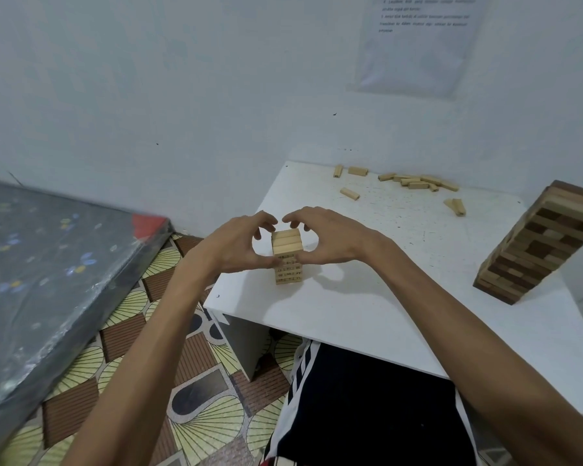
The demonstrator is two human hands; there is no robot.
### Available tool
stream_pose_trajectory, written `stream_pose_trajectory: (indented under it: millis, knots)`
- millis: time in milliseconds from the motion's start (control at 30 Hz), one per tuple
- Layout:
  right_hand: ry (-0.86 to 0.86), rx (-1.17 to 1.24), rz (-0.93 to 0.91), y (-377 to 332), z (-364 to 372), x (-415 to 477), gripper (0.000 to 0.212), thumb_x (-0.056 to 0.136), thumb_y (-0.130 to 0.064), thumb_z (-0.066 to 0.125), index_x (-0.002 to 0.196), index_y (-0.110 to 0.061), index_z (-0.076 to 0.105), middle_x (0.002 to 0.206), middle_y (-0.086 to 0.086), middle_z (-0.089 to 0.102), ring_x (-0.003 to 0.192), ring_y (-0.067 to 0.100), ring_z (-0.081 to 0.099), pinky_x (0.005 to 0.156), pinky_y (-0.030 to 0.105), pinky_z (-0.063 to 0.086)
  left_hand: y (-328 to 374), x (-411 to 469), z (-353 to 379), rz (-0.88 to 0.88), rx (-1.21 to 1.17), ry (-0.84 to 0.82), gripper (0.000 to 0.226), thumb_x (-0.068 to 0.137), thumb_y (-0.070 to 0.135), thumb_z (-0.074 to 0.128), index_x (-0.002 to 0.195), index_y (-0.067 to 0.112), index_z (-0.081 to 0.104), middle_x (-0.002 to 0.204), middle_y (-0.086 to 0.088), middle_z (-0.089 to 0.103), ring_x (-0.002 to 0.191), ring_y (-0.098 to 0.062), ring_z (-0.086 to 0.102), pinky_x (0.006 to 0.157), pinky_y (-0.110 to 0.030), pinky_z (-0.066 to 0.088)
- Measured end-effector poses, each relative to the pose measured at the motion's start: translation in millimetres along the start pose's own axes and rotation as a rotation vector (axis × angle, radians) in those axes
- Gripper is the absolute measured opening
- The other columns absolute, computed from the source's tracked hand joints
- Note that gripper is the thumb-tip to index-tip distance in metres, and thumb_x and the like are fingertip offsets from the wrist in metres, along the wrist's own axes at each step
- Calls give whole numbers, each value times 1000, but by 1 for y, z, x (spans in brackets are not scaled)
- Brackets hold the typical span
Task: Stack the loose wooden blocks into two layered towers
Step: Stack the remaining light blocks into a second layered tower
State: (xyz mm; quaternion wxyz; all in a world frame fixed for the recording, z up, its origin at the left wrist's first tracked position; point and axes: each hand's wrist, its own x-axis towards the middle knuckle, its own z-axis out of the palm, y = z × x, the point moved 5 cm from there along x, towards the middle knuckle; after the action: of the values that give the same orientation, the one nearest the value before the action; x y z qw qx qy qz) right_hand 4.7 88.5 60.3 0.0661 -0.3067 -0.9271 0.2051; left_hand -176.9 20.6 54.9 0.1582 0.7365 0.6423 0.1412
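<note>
A small tower of pale wooden blocks (287, 255) stands near the left front of the white table (367, 317), with numbers printed on its block ends. My left hand (239, 243) and my right hand (327, 237) cup its upper layers from either side, thumbs pressed on the front and fingertips curled over the back top edge. Several loose pale blocks (414, 181) lie scattered along the far edge. A taller tower of mixed dark and light blocks (539, 243) stands at the table's right side.
White walls close in behind the table, with a plastic-covered paper sheet (418, 42) on one. A plastic-wrapped dark mattress (48, 270) lies on the patterned floor (189, 381) to the left. My legs in dark shorts (367, 415) sit under the front edge.
</note>
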Motion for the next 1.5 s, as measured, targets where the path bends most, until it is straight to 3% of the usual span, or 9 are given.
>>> stream_pose_trajectory:
  millis: [533, 700, 767, 900, 1000, 1100, 1167, 1333, 1500]
  knots:
    - [8, 7, 33, 4, -4, -2, 56, 87, -47, 71, 138, -29, 56, 130, -15, 60, 112, 9, 54, 94, 39, 51, 0, 3, -1, -34, -42, 32, 52, 81, 46, 82, 126, 27, 66, 114, 17, 67, 102, -4, 59, 87, -30, 48]
    - [16, 9, 28, 2, -5, -3, 56, 87, -47, 71, 138, -29, 56, 130, -15, 61, 111, 8, 56, 93, 40, 52, -1, 1, -1, -31, -66, 20, 53, 81, 46, 83, 127, 26, 65, 117, 16, 67, 103, -3, 60, 92, -37, 50]
    - [9, 25, 41, 4, -3, -3, 64, 86, -53, 70, 143, -31, 51, 131, -16, 60, 113, 8, 55, 94, 39, 52, -2, -1, 0, -35, -99, 9, 67, 77, 58, 79, 133, 27, 60, 123, 16, 65, 107, -1, 59, 94, -37, 51]
    - [116, 294, 138, 9, 4, -7, 72, 92, -66, 56, 153, -33, 38, 145, -11, 55, 130, 9, 51, 107, 36, 45, -2, -10, 9, -148, -447, 122, 87, 85, 79, 55, 153, 26, 40, 142, 19, 52, 125, -2, 53, 102, -29, 43]
    - [345, 620, 281, 6, 20, -13, 58, 105, -60, 40, 151, -26, 46, 151, -6, 52, 140, 11, 45, 112, 29, 33, 3, -12, 32, -270, -877, 349, 93, 87, 86, 33, 154, 22, 40, 153, 7, 50, 138, -8, 47, 119, -39, 35]
    - [477, 890, 416, 4, 51, -12, 73, 98, -74, 27, 146, -26, 55, 149, -9, 56, 140, 9, 47, 122, 38, 31, 15, -9, 58, -351, -1153, 477, 91, 90, 79, 24, 154, 17, 41, 154, 2, 50, 141, -8, 45, 124, -39, 28]
    - [526, 1003, 437, 2, 69, -10, 83, 92, -82, 23, 144, -27, 58, 145, -13, 59, 138, 4, 48, 122, 44, 32, 21, -8, 68, -362, -1191, 539, 92, 88, 83, 23, 153, 21, 44, 154, 7, 49, 143, -6, 42, 124, -36, 26]
    - [599, 1128, 376, -14, 82, -9, 81, 93, -78, 23, 150, -27, 51, 152, -15, 52, 141, -3, 43, 124, 39, 30, 30, -2, 78, -326, -1248, 578, 87, 87, 83, 21, 151, 29, 48, 155, 15, 47, 142, 2, 39, 113, -24, 29]
    - [589, 1145, 355, -17, 85, -3, 82, 91, -82, 21, 152, -34, 48, 157, -14, 46, 144, 5, 43, 123, 44, 32, 30, 2, 76, -307, -1227, 594, 81, 93, 76, 18, 154, 29, 44, 158, 15, 43, 144, 5, 35, 104, -11, 25]
